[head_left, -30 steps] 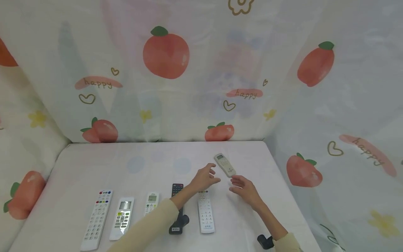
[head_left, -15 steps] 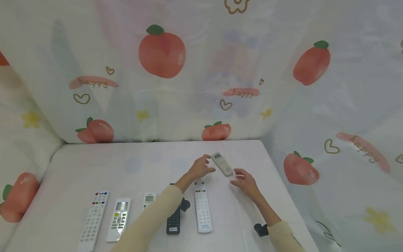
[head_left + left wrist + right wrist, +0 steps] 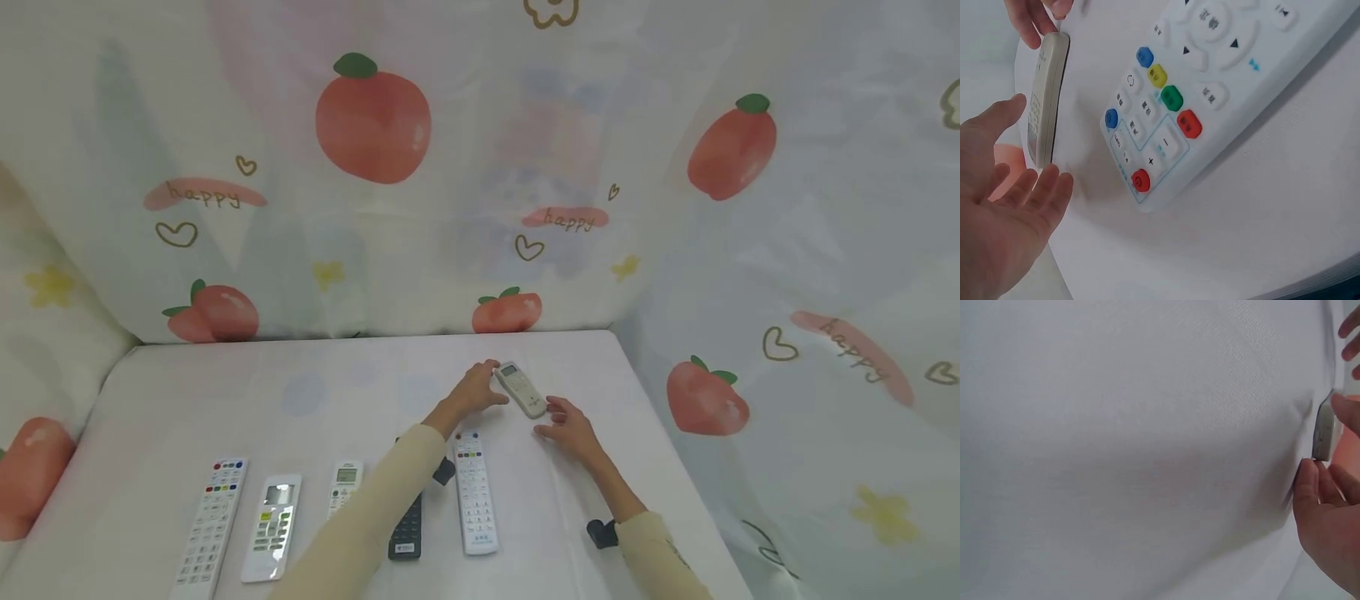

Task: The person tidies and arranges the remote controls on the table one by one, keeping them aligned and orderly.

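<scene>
A small beige-white air-conditioner remote control [image 3: 521, 389] lies slanted on the white table, its little screen at the far end. My left hand [image 3: 474, 390] is at its upper left, with fingertips right by the screen end. At the near right end is my right hand [image 3: 570, 429], fingers loosely bent and fingertips close to the remote's edge. The left wrist view has the remote [image 3: 1050, 100] between the two hands, thumb and fingers of the left hand [image 3: 1010, 219] spread. In the right wrist view, the right hand's [image 3: 1329, 531] fingertips are right at the remote's end.
A row of remotes lies nearer: a long white one [image 3: 206, 533], a white one with a screen [image 3: 272, 529], a smaller white one [image 3: 345, 487], a black one [image 3: 406, 533] partly behind my left sleeve, and a white one [image 3: 476, 500]. A fruit-print curtain [image 3: 420, 242] surrounds the table.
My left hand has moved forward to the remote's screen end, and my right hand has closed in on its near end. The head view has turned slightly to the right.
</scene>
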Demonstrator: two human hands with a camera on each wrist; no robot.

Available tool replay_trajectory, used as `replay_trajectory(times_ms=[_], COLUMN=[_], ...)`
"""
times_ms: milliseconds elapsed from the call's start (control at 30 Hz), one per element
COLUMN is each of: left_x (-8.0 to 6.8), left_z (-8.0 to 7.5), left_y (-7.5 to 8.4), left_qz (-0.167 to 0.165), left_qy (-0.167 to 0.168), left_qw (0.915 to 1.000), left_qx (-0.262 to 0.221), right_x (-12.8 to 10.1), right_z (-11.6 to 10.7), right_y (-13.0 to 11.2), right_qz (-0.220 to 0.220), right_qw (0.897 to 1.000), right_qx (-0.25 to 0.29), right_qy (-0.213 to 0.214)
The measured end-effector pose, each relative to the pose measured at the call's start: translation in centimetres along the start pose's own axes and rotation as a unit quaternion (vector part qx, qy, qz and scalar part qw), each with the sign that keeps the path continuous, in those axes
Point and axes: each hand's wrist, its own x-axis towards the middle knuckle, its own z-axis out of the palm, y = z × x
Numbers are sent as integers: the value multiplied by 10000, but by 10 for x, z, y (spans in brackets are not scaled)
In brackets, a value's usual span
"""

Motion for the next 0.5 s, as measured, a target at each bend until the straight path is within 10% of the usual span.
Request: replay_trajectory(times_ms=[500], left_x=[12], left_z=[3], left_y=[7], left_qz=[-163], left_qy=[-382], left_qw=[9991], left_qx=[132], right_x=[4], right_z=[1], right_y=[-1], right_qz=[70], right_qw=[9996], right_qx=[-242], right_qy=[121])
